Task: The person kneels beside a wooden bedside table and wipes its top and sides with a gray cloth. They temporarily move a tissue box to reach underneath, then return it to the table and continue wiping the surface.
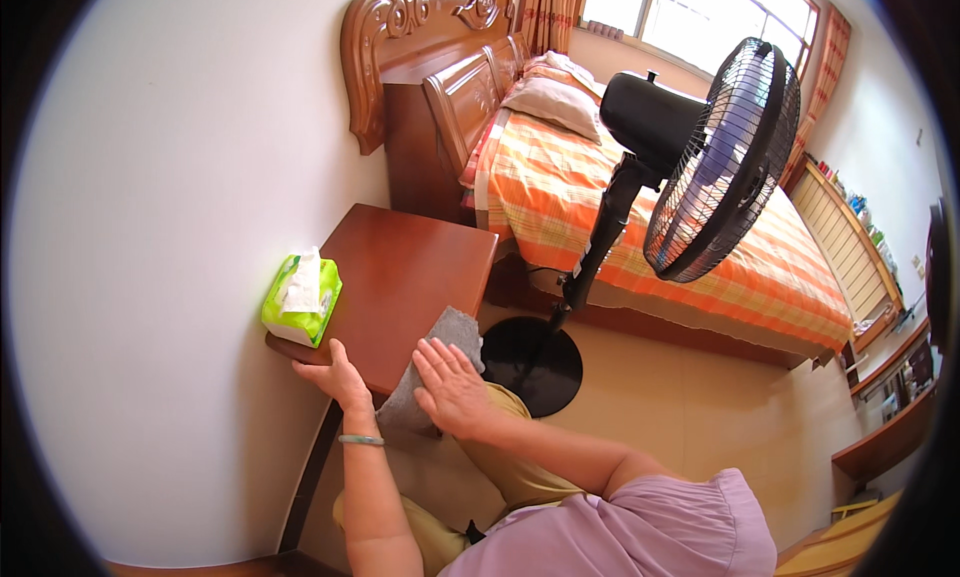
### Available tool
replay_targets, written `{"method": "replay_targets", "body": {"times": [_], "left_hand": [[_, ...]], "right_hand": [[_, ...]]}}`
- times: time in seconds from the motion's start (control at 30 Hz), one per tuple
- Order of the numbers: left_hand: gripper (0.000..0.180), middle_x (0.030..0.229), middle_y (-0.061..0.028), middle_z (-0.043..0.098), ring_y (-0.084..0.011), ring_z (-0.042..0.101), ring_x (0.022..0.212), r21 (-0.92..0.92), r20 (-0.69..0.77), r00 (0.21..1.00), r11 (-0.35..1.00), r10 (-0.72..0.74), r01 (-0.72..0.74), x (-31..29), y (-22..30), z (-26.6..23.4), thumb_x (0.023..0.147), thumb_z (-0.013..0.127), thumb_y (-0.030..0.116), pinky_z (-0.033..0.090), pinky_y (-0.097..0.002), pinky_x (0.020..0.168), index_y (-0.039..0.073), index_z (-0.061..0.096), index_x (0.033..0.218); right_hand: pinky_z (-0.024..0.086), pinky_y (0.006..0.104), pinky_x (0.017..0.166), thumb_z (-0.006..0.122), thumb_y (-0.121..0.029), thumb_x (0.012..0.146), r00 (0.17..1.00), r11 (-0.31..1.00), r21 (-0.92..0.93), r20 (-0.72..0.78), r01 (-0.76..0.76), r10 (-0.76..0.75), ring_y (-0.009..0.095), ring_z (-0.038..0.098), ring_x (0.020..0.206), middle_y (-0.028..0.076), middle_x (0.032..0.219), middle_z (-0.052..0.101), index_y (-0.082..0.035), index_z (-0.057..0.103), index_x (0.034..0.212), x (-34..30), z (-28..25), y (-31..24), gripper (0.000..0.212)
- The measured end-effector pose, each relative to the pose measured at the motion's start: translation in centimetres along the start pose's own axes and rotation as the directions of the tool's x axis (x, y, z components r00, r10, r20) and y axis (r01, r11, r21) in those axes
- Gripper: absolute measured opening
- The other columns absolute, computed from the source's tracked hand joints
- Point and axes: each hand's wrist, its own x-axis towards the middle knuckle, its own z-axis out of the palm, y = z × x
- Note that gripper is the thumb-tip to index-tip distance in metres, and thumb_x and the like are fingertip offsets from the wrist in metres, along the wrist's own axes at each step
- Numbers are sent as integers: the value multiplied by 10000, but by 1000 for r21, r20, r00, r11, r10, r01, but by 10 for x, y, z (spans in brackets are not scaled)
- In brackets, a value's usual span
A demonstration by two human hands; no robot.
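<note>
A reddish-brown wooden bedside table [405,252] stands against the white wall. My left hand [340,377] is at its near left edge, thumb raised and fingers stretched out, holding nothing. A green tissue pack [300,302] with a white tissue sticking out sits just beyond that hand, at the table's left edge. My right hand [452,389] lies flat on a grey cloth [458,329], fingers extended, at the table's near right corner. Part of the cloth hangs past the edge, and part is hidden under the palm.
A black standing fan [650,147] rises right of the table, its round base [545,372] close to my knee. Behind it is a bed [540,177] with an orange checked cover and carved headboard [430,27]. Wooden furniture [890,427] lines the right side.
</note>
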Motion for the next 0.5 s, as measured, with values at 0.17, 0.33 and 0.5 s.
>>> {"method": "replay_targets", "body": {"times": [0.17,0.33,0.5], "left_hand": [[909,1545,-270,185,-333,299,1413,-2,24,999,1000,-28,28,0,-5,0,895,673,165,260,-423,1184,-104,59,1509],[873,1549,-255,183,-321,309,1403,-50,32,998,997,-59,60,-2,-1,2,908,658,145,278,-422,1171,-80,75,1517],[825,1538,-236,217,-312,337,1380,0,-14,997,997,-74,74,-4,8,1,919,637,119,302,-421,1153,-42,101,1526]], "right_hand": [[151,443,1216,424,-355,976,978,975,-98,26,-202,205,314,256,1477,180,1565,335,10,390,1462,61,9,75,608],[127,440,1223,356,-378,980,942,935,-146,48,-322,332,302,221,1494,174,1588,298,14,359,1483,131,18,145,638],[121,439,1223,331,-406,981,944,938,-167,80,-303,320,306,204,1501,175,1597,280,20,339,1494,194,38,161,667]]}}
